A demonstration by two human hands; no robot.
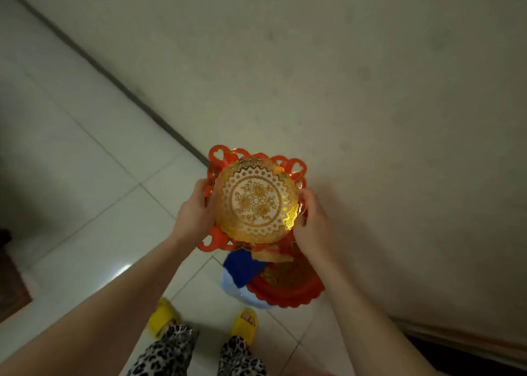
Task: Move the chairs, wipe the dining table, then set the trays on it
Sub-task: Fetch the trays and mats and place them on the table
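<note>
Mid-frame: left hand (194, 214) and right hand (312, 224) gripped opposite edges of stacked trays, gold tray (256, 201) atop red tray (228, 156). Lower centre: blue cloth (242, 266).

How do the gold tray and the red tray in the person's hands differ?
The gold tray lies on top; the red tray sits beneath it, showing only at the edges. The gold tray has a lacy floral pattern; the red tray's rim has heart-shaped cutouts. The red tray reaches wider. Both are held between the left hand and right hand.
</note>
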